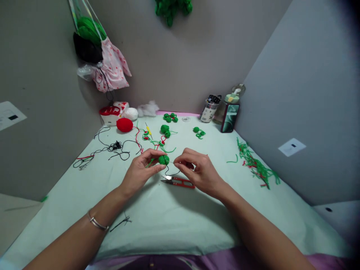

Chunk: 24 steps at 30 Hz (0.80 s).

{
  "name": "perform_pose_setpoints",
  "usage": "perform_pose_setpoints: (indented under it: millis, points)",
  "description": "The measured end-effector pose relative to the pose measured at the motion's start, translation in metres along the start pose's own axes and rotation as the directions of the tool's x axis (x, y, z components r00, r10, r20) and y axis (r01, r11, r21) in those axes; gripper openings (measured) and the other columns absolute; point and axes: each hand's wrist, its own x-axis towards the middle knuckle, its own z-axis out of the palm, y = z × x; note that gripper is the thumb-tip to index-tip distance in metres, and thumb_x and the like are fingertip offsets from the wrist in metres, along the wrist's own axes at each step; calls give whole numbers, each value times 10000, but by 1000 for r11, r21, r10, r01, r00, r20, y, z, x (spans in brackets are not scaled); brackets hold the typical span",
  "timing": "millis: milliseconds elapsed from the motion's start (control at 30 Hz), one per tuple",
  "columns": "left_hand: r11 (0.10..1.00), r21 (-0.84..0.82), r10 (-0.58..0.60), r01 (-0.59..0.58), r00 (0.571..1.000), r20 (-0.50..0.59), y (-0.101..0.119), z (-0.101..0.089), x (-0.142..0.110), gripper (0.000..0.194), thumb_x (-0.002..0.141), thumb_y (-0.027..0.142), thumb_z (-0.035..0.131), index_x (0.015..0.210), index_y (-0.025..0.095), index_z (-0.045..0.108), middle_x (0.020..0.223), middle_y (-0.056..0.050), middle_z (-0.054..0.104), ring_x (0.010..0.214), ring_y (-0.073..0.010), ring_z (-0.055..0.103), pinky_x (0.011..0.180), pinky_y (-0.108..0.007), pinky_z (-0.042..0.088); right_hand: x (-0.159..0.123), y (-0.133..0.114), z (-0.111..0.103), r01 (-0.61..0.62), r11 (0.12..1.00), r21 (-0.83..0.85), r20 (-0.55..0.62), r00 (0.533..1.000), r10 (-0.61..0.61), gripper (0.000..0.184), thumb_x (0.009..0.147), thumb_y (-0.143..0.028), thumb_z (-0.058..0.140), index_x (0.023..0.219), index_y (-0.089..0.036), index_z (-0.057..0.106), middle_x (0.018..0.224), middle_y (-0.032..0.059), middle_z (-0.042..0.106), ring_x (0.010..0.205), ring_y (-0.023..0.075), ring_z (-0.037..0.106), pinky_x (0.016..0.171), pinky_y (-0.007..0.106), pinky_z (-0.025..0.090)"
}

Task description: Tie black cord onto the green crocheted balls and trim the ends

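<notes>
My left hand [142,167] pinches a small green crocheted ball [164,160] between thumb and fingers. A strand of black yarn [167,170] crosses the ball and loops down beneath it toward the right. My right hand [197,167] is closed just right of the ball, its thumb and index finger pinching a thin, pale needle [171,162] whose far end reaches the ball. Below the hands, red-handled thread snips [180,182] lie on the cloth, blades pointing left, partly covered by my right hand.
Black yarn [116,146] tangles at left beside a red yarn ball [124,125]. Green crocheted pieces [165,130] and a yellow-handled hook [148,130] lie behind the hands. Green and red scraps [254,165] spread at right. A phone [230,118] leans near a pen holder [210,108].
</notes>
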Motion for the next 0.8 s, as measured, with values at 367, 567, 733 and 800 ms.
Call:
perform_pose_setpoints:
  millis: [367, 567, 733, 800]
  points:
    - [999, -23, -25, 25, 1000, -6, 1, 2, -1, 297, 742, 263, 809, 1018, 230, 707, 1008, -29, 679, 1025, -192, 622, 1017, -364, 463, 1, 1, 5, -117, 988, 97, 22, 993, 116, 127, 897, -155, 600, 826, -169, 704, 752, 7, 575, 663, 108, 492, 607, 247, 352]
    - [994, -86, -73, 70, 997, -26, 3, 2, -2, 305, 727, 285, 827, 990, 211, 690, 1013, -33, 683, 986, -189, 633, 915, -325, 507, 5, 4, 15, -293, 831, 472, 104, 955, 278, 153, 865, -286, 651, 797, -150, 666, 710, -9, 567, 627, 98, 449, 592, 246, 343]
    - [998, -70, 0, -8, 994, -108, 2, 6, -3, 260, 728, 246, 817, 951, 199, 692, 991, -34, 691, 953, -179, 640, 913, -325, 510, 5, 2, 28, -353, 718, 600, 108, 925, 365, 235, 829, -370, 687, 805, -141, 641, 658, -28, 501, 587, 86, 377, 549, 236, 289]
    - [997, -65, 22, -30, 992, -122, 2, 7, -3, 239, 730, 224, 809, 939, 194, 697, 979, -35, 690, 952, -181, 642, 912, -326, 513, 4, 1, 31, -356, 712, 605, 93, 920, 381, 248, 822, -382, 690, 793, -143, 634, 630, -38, 464, 575, 84, 357, 540, 235, 279]
